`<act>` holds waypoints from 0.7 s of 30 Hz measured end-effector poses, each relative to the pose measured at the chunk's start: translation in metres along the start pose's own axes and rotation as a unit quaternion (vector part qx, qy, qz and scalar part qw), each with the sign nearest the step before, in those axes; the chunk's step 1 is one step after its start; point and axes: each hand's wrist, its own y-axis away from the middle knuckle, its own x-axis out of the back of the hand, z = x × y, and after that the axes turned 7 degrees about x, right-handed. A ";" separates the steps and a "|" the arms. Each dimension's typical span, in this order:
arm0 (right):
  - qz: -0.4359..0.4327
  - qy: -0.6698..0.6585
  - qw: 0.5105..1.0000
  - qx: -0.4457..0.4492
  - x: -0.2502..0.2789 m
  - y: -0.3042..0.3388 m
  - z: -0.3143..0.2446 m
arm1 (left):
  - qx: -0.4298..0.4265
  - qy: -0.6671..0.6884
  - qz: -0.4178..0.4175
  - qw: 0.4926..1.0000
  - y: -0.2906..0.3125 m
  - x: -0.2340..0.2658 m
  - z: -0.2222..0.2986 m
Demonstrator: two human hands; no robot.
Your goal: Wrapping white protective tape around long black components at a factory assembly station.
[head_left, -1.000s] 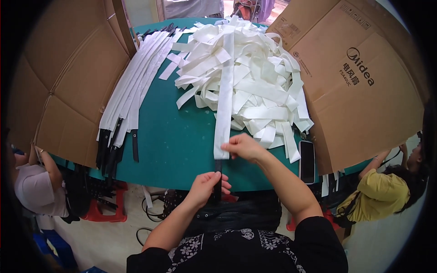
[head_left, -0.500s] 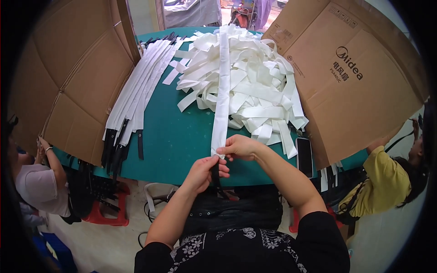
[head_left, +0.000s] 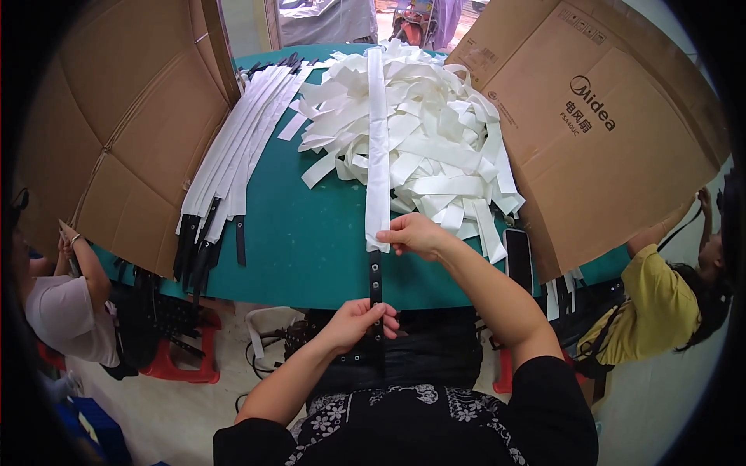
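A long white sleeve (head_left: 378, 140) lies lengthwise in front of me, its far part over a heap of loose white strips (head_left: 443, 151). From its near end comes a black belt (head_left: 375, 273) with a row of metal eyelets, reaching past the table edge. My right hand (head_left: 420, 237) pinches the sleeve's near end between thumb and fingers. Closer to my body, my left hand (head_left: 357, 322) is closed on the black belt. How far the belt runs inside the sleeve is hidden.
Sleeved belts (head_left: 241, 147) with black ends lie stacked at left on the green table (head_left: 287, 268). Cardboard sheets (head_left: 148, 147) stand at left and another cardboard panel (head_left: 606, 163) at right. A phone (head_left: 517, 260) lies near the right edge. Two people sit at either side.
My left hand has moved down toward my body along the belt. More black belt with eyelets now shows below the sleeve. My right hand has shifted slightly up and right.
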 end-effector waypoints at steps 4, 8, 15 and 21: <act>-0.120 0.024 0.992 -0.028 -0.022 0.017 -0.002 | -0.024 0.081 -0.014 0.996 -0.004 0.012 0.031; -0.047 0.024 0.999 0.014 -0.013 0.003 0.004 | 0.037 0.071 0.002 0.997 0.019 -0.007 0.034; -0.127 0.029 0.991 -0.015 -0.038 0.021 0.009 | -0.027 0.068 0.023 0.997 0.021 0.003 0.019; -0.122 -0.023 0.992 -0.029 -0.056 -0.002 0.026 | -0.010 0.082 0.123 0.989 0.026 0.034 0.015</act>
